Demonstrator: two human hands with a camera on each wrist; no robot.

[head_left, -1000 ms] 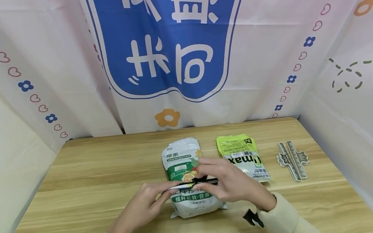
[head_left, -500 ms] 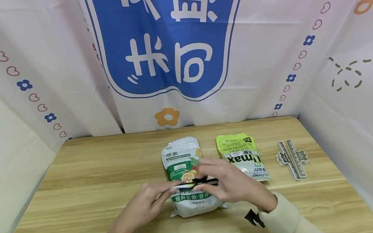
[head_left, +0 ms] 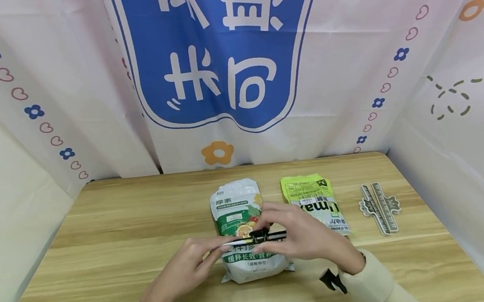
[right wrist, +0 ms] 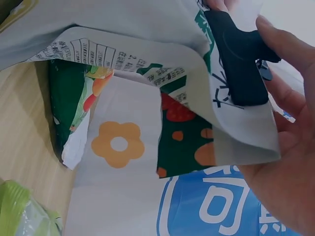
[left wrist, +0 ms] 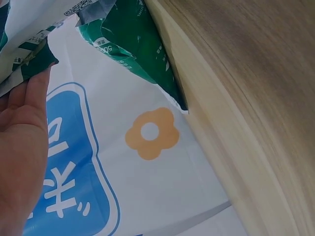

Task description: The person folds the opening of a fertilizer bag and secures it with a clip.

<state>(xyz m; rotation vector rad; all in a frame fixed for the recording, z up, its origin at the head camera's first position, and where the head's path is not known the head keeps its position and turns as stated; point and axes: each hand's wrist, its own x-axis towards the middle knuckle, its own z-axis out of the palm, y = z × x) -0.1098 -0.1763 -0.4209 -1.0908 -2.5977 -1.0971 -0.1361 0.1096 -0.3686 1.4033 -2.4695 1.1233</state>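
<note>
A white and green fertilizer bag (head_left: 257, 265) with printed fruit sits at the middle of the table, its flattened top edge running crosswise between my hands. The left hand (head_left: 195, 257) pinches the left end of that edge between thumb and fingers. In the left wrist view the fingers (left wrist: 32, 93) reach under the printed bag film. My right hand (head_left: 293, 233) pinches a black clip (right wrist: 238, 59) that lies over the bag edge. The right wrist view shows the thumb (right wrist: 288, 44) against the clip's projecting handle and a folded flap of the bag (right wrist: 241, 142) hanging below.
A yellow-green bag (head_left: 304, 186) lies right of the fertilizer bag. Farther right are two ruler-patterned clips (head_left: 389, 207) side by side. The wooden table (head_left: 133, 205) ends at a printed cloth backdrop (head_left: 332, 89).
The right hand and the black clip have shifted slightly right, and the thumb and fingers stand a little farther apart. The left hand stays on the bag edge.
</note>
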